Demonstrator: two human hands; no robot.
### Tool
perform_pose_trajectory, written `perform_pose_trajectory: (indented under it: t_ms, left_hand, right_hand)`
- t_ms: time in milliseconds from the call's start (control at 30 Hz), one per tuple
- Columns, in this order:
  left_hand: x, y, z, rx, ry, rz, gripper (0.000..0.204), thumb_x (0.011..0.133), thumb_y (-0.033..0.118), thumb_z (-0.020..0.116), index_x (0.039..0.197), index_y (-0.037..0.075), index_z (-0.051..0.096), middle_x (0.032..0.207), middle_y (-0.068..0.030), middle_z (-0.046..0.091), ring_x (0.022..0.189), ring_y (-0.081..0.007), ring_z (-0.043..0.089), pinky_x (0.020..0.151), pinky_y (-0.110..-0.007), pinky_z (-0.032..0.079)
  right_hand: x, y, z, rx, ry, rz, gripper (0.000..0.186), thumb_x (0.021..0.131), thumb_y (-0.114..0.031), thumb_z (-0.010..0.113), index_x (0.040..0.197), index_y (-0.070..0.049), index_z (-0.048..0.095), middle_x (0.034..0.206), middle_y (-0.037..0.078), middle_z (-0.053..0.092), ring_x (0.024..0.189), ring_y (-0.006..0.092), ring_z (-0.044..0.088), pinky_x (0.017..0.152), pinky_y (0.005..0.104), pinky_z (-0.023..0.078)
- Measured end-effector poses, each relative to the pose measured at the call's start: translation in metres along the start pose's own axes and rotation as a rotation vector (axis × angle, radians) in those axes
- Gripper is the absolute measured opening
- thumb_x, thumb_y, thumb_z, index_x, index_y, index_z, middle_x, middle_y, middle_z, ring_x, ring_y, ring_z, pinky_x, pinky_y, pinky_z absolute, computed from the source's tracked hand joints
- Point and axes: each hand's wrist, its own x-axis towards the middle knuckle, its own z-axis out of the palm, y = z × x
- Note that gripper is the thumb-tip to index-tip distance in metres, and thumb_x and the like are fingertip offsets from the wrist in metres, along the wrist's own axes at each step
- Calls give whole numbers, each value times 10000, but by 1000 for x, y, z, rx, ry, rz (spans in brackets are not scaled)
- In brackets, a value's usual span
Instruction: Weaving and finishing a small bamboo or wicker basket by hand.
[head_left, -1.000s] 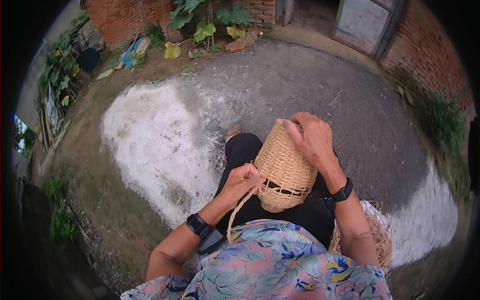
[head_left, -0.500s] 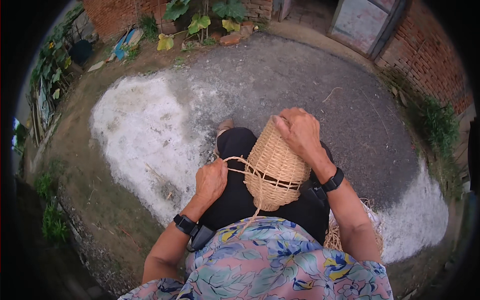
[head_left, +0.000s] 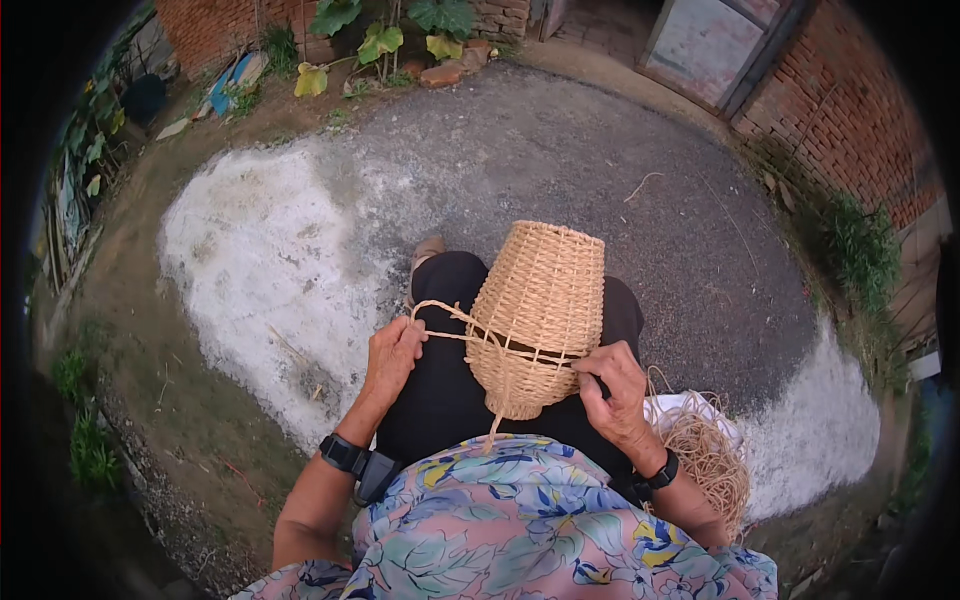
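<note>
A tan woven basket (head_left: 545, 275) lies across my lap, its wide end away from me and its narrow end toward my body. A dark gap crosses its weave near the narrow end. On the left, my left hand (head_left: 394, 352) is closed on a twisted straw cord (head_left: 440, 306) that runs in a loop to the basket. My right hand (head_left: 612, 392) pinches at the basket's right side, level with the gap; what its fingertips grip is too small to make out. A loose cord end (head_left: 495, 428) hangs from the narrow end toward my shirt.
A tangled heap of tan cord (head_left: 705, 455) lies on white material to my right. Pale powdery patches (head_left: 265, 250) cover parts of the dark ground. Brick walls (head_left: 840, 110), a doorway and leafy plants (head_left: 380, 40) stand beyond.
My right hand has left the basket's wide rim and come down to its right side by the gap. The basket has tipped slightly more upright; my left hand still holds the cord.
</note>
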Motion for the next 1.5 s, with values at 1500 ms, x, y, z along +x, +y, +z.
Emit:
perform_pose_trajectory:
  t_ms: [1500]
  left_hand:
    - [-37,-5,13,-1525,-533,-122,98,998,171,563,1028,83,591,827,-8,590,696,-76,540,649,-237,462]
  right_hand:
    - [133,9,-11,-162,-165,149,289,863,-250,597,921,11,708,906,152,710,833,285,666,766,387,510]
